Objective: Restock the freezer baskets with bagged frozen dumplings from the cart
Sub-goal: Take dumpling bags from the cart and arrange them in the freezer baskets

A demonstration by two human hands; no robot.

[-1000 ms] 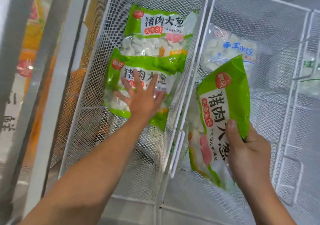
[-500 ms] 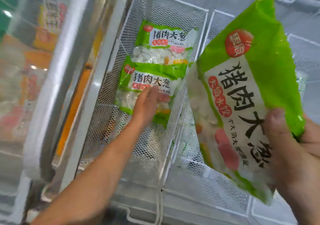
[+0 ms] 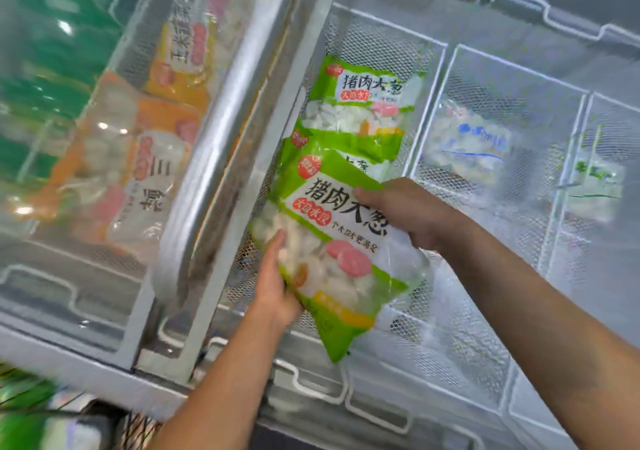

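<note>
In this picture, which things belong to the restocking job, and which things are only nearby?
Part of the job:
- green dumpling bag, held by the left hand and right hand
- two green bags already in the wire basket

Only nearby:
- orange bags under the glass lid
- blue-print bag in the next basket

We see a held dumpling bag [image 3: 332, 241] in bright green with a white label panel, black characters, a red round logo, a red oval band, two pink discs and a yellow patch low down. Two matching green-and-white bags [image 3: 363, 103] lie in a white wire-mesh basket [image 3: 429, 68]. Further right, a clear bag [image 3: 467, 144] carries blue print. Under the glass lid [image 3: 104, 137] at left, packs [image 3: 152, 172] show orange and yellow with red marks.
</note>
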